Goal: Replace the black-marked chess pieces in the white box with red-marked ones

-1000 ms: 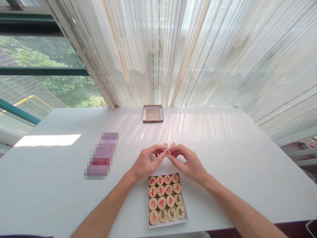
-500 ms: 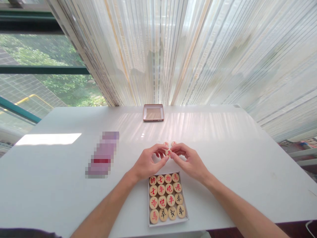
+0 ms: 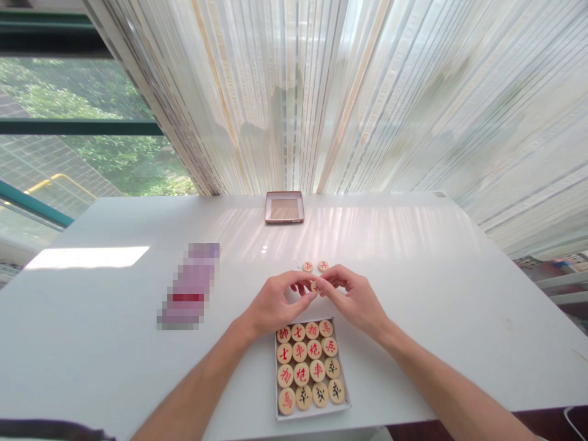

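My left hand point(image 3: 274, 304) and my right hand point(image 3: 354, 300) meet over the white table point(image 3: 413, 294), both pinching one round wooden chess piece point(image 3: 315, 286) with a red character between their fingertips. Just beyond the fingers, two more red-marked pieces point(image 3: 315, 266) lie flat on the table. Below my hands sits a shallow white box point(image 3: 310, 368) filled with several wooden discs in rows, most with red characters, a few with black.
A small brown-rimmed lid or tray point(image 3: 285, 208) lies at the far middle of the table by the striped curtain point(image 3: 349, 98). A blurred purple and red object point(image 3: 190, 285) lies to the left. A window point(image 3: 68, 135) shows trees.
The held piece and both hands have sunk slightly toward the table and toward me; the fingers cover more of the piece now. The two loose pieces stay put.
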`<action>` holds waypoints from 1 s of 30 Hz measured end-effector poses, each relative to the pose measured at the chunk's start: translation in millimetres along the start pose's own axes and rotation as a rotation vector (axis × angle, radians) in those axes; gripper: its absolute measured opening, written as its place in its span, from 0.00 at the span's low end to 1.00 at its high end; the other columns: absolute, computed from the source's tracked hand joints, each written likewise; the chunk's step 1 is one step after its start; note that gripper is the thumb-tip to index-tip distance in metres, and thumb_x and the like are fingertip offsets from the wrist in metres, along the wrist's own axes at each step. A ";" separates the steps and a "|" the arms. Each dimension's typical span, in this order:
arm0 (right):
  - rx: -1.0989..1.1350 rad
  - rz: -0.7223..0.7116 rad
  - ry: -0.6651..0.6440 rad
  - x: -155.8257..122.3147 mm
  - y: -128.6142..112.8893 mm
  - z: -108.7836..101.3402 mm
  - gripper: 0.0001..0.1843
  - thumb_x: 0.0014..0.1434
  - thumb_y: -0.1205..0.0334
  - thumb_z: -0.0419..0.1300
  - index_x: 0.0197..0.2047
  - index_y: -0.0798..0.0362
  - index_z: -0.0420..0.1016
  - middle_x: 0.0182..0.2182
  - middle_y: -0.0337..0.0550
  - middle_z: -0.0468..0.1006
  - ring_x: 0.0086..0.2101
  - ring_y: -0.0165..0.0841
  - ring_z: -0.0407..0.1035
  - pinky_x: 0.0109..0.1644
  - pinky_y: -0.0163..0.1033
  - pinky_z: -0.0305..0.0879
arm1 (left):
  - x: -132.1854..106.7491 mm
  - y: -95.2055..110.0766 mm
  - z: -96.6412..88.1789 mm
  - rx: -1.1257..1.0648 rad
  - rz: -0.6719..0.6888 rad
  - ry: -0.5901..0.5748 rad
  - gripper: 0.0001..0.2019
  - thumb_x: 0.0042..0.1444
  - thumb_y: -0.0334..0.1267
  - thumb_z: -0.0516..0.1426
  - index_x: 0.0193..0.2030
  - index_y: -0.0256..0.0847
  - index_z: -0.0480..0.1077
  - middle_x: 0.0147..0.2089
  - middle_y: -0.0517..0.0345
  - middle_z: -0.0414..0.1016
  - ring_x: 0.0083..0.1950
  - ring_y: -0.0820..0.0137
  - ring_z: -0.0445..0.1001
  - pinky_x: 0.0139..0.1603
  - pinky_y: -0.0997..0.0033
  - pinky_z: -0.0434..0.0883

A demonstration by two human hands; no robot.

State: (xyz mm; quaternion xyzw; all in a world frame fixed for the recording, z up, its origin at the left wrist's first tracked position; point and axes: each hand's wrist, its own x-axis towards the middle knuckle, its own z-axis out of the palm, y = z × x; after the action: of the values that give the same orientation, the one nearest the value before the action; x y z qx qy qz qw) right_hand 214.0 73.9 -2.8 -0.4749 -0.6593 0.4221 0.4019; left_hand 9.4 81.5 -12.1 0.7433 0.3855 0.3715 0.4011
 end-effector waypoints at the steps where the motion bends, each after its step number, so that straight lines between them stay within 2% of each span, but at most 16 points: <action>1: 0.000 -0.003 0.000 -0.1 -0.3 -0.1 0.10 0.67 0.52 0.62 0.40 0.50 0.78 0.33 0.42 0.83 0.34 0.36 0.79 0.40 0.41 0.74 | 0.1 -0.1 -0.3 0.000 -0.003 0.002 0.14 0.62 0.37 0.61 0.54 0.43 0.76 0.50 0.53 0.82 0.45 0.66 0.80 0.50 0.64 0.77; 7: 0.021 -0.025 -0.017 0.9 -0.1 -1.3 0.08 0.68 0.54 0.61 0.42 0.50 0.77 0.35 0.42 0.83 0.35 0.36 0.79 0.42 0.41 0.75 | -0.4 -1.7 -1.4 -0.023 -0.022 0.002 0.14 0.64 0.39 0.61 0.55 0.43 0.76 0.50 0.53 0.82 0.45 0.66 0.79 0.50 0.64 0.76; 16: 0.084 -0.098 -0.091 0.3 0.4 -2.0 0.09 0.68 0.59 0.61 0.50 0.47 0.75 0.45 0.44 0.82 0.44 0.37 0.79 0.52 0.46 0.77 | -0.1 -4.1 -1.3 -0.067 -0.057 0.044 0.14 0.64 0.41 0.61 0.55 0.44 0.73 0.47 0.53 0.82 0.45 0.66 0.79 0.48 0.65 0.75; 20: 0.092 -0.083 -0.103 0.5 -1.4 -2.3 0.09 0.68 0.57 0.61 0.50 0.46 0.76 0.45 0.44 0.82 0.44 0.38 0.79 0.52 0.48 0.77 | 0.3 -3.9 -1.2 -0.077 -0.060 0.039 0.13 0.63 0.42 0.62 0.53 0.44 0.73 0.45 0.54 0.82 0.44 0.66 0.79 0.48 0.65 0.75; 25: 0.164 -0.026 -0.131 0.8 -1.7 -3.1 0.06 0.68 0.56 0.62 0.44 0.48 0.76 0.39 0.42 0.82 0.43 0.37 0.80 0.51 0.45 0.77 | 1.1 -3.8 -1.5 -0.052 -0.078 0.037 0.12 0.61 0.45 0.64 0.48 0.43 0.77 0.45 0.54 0.83 0.39 0.68 0.78 0.43 0.67 0.75; 30: 0.146 -0.065 -0.115 1.5 4.0 -4.3 0.08 0.69 0.57 0.59 0.48 0.47 0.77 0.42 0.43 0.80 0.41 0.36 0.79 0.51 0.46 0.76 | 1.5 -7.8 -1.9 0.008 -0.040 0.082 0.09 0.61 0.40 0.63 0.48 0.43 0.77 0.42 0.56 0.82 0.39 0.69 0.77 0.44 0.67 0.75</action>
State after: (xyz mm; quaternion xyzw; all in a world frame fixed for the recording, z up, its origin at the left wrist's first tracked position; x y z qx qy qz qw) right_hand 218.8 76.9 -4.9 -0.3978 -0.6639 0.4822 0.4106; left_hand 6.3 86.4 -17.8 0.7210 0.4180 0.3920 0.3895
